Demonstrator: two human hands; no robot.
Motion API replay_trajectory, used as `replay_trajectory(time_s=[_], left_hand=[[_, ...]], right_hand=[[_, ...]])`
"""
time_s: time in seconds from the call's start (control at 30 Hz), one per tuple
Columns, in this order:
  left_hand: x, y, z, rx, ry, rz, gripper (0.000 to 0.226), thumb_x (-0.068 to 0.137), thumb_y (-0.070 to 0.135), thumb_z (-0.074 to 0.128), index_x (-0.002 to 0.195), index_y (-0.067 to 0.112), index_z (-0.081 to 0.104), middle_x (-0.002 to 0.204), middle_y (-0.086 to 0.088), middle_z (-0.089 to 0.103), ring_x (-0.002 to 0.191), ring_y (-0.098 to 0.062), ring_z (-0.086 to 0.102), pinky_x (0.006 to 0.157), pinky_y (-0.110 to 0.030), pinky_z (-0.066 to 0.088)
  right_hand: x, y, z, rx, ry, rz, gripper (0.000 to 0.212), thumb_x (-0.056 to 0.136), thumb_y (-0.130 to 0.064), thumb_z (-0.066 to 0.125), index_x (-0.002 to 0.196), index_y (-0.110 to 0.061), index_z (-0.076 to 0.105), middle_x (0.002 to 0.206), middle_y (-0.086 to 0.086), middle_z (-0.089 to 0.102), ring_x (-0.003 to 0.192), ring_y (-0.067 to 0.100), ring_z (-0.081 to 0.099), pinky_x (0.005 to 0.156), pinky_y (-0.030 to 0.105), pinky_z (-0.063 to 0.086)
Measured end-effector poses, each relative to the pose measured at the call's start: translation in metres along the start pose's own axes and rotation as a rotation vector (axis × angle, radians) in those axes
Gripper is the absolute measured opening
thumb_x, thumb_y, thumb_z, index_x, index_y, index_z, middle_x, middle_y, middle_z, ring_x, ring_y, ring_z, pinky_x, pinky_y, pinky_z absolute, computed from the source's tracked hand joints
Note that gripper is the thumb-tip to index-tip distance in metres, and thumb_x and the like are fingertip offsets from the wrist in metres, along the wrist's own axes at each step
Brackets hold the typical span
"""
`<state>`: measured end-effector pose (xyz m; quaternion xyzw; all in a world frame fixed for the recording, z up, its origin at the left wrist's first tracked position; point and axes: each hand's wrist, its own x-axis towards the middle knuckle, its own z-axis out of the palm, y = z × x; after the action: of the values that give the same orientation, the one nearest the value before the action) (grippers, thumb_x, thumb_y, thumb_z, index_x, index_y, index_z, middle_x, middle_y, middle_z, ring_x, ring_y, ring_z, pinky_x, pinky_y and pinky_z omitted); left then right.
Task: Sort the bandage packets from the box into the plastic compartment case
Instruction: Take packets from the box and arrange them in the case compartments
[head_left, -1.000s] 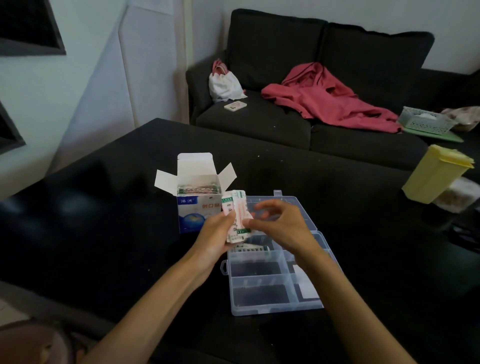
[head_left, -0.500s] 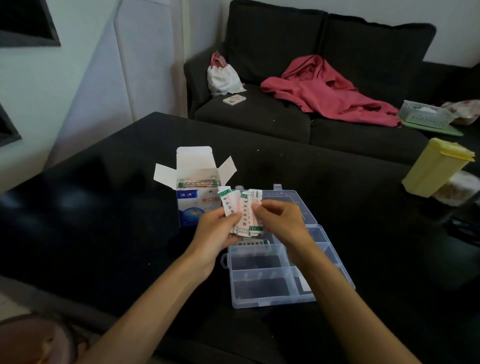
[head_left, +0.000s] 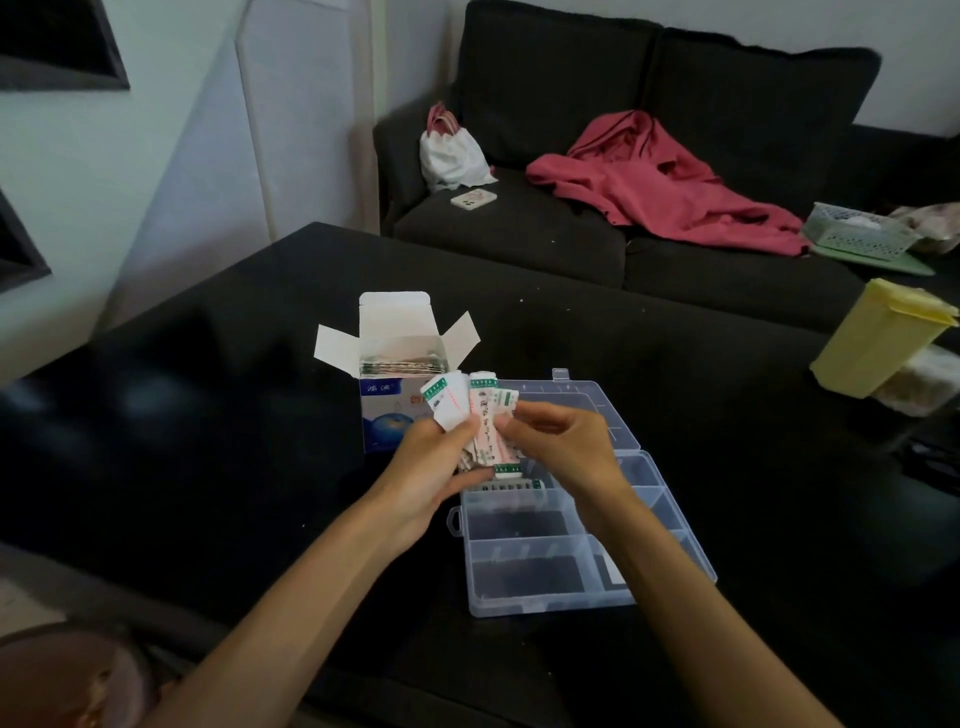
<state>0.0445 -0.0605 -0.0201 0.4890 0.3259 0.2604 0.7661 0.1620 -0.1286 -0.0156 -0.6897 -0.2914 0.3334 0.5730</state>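
Both hands grasp fanned packets (head_left: 480, 421) over case (head_left: 550, 571): left hand (head_left: 436, 457) steadies, right hand (head_left: 558, 441) peels one; drop flat.

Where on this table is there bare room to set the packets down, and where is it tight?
Bare table runs left of the box, and again between the case and the yellow container. It is crowded where the left hand and right hand hold the packets over the case's far end.

Clear glossy plastic case (head_left: 545, 561), paper packets (head_left: 485, 421), cardboard box (head_left: 395, 343), glossy black table (head_left: 208, 415), cloth sofa (head_left: 571, 249).
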Motion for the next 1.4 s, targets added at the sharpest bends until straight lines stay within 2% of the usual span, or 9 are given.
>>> replay_trajectory(time_s=[0.13, 0.3, 0.53, 0.67, 0.8, 0.93, 1.07, 1.23, 1.4], left_hand=[[0.001, -0.003, 0.002, 0.104, 0.111, 0.121, 0.028, 0.093, 0.002, 0.053, 0.116, 0.017, 0.058, 0.097, 0.001, 0.068, 0.073, -0.006, 0.068, 0.060, -0.019, 0.057], [0.002, -0.008, 0.003, 0.059, 0.249, 0.170, 0.038, 0.085, -0.007, 0.061, 0.119, 0.009, 0.059, 0.104, -0.007, 0.068, 0.075, -0.010, 0.067, 0.056, -0.019, 0.056], [0.004, -0.005, -0.004, 0.024, 0.209, 0.132, 0.032, 0.086, 0.001, 0.064, 0.117, 0.009, 0.061, 0.094, 0.000, 0.070, 0.077, -0.009, 0.068, 0.058, -0.021, 0.057], [0.005, 0.003, -0.017, 0.003, 0.254, 0.108, 0.035, 0.086, 0.000, 0.063, 0.119, 0.009, 0.059, 0.094, 0.000, 0.067, 0.081, -0.010, 0.066, 0.056, -0.020, 0.057], [0.007, 0.006, -0.027, -0.019, 0.297, 0.085, 0.042, 0.084, 0.001, 0.065, 0.125, 0.007, 0.057, 0.113, -0.010, 0.066, 0.089, -0.016, 0.066, 0.055, -0.021, 0.057], [0.005, 0.005, -0.029, -0.034, 0.287, 0.073, 0.041, 0.084, 0.000, 0.065, 0.124, 0.006, 0.057, 0.111, -0.011, 0.067, 0.087, -0.016, 0.066, 0.056, -0.021, 0.057], [0.006, 0.005, -0.030, -0.048, 0.269, 0.055, 0.038, 0.084, 0.001, 0.065, 0.121, 0.007, 0.058, 0.101, -0.007, 0.069, 0.084, -0.014, 0.067, 0.057, -0.022, 0.058], [0.005, 0.004, -0.028, -0.048, 0.242, 0.043, 0.033, 0.086, 0.001, 0.064, 0.117, 0.009, 0.059, 0.093, -0.004, 0.069, 0.080, -0.012, 0.067, 0.059, -0.022, 0.058], [0.005, 0.004, -0.027, -0.061, 0.217, 0.037, 0.031, 0.086, 0.000, 0.062, 0.117, 0.009, 0.059, 0.096, -0.006, 0.069, 0.083, -0.014, 0.067, 0.063, -0.024, 0.059]], right_hand=[[0.002, 0.000, 0.001, 0.010, -0.044, 0.036, 0.018, 0.083, -0.018, 0.068, 0.102, -0.018, 0.068, 0.081, -0.006, 0.069, 0.066, 0.007, 0.069, 0.054, 0.016, 0.054], [0.001, 0.002, 0.008, -0.116, -0.024, -0.072, 0.021, 0.088, -0.018, 0.062, 0.109, -0.017, 0.067, 0.089, -0.007, 0.068, 0.072, 0.005, 0.066, 0.053, 0.013, 0.051], [0.008, 0.001, -0.015, -0.145, -0.080, 0.016, 0.015, 0.093, -0.018, 0.055, 0.104, -0.018, 0.065, 0.092, -0.002, 0.067, 0.080, 0.012, 0.066, 0.065, 0.024, 0.056], [0.016, -0.006, -0.035, -0.537, -0.204, -0.173, 0.028, 0.094, -0.014, 0.051, 0.120, -0.013, 0.060, 0.108, -0.001, 0.061, 0.094, 0.013, 0.059, 0.073, 0.022, 0.052], [0.018, 0.007, -0.026, -0.910, -0.406, -0.282, 0.030, 0.094, -0.012, 0.051, 0.123, -0.016, 0.059, 0.124, 0.004, 0.060, 0.113, 0.017, 0.056, 0.095, 0.032, 0.046], [0.018, 0.017, -0.016, -0.920, -0.350, -0.304, 0.027, 0.087, -0.020, 0.064, 0.112, -0.021, 0.054, 0.119, -0.001, 0.061, 0.109, 0.015, 0.058, 0.091, 0.029, 0.047], [0.021, 0.018, -0.016, -0.927, -0.375, -0.271, 0.022, 0.088, -0.028, 0.062, 0.107, -0.018, 0.068, 0.116, 0.001, 0.066, 0.097, 0.007, 0.059, 0.087, 0.026, 0.049], [0.021, 0.013, -0.012, -1.106, -0.447, -0.245, 0.030, 0.096, -0.014, 0.048, 0.123, -0.011, 0.060, 0.127, 0.007, 0.058, 0.112, 0.023, 0.056, 0.095, 0.033, 0.045], [0.022, 0.015, -0.010, -1.134, -0.340, -0.347, 0.026, 0.089, -0.009, 0.060, 0.111, -0.021, 0.067, 0.115, 0.002, 0.066, 0.101, 0.017, 0.062, 0.091, 0.035, 0.052]])
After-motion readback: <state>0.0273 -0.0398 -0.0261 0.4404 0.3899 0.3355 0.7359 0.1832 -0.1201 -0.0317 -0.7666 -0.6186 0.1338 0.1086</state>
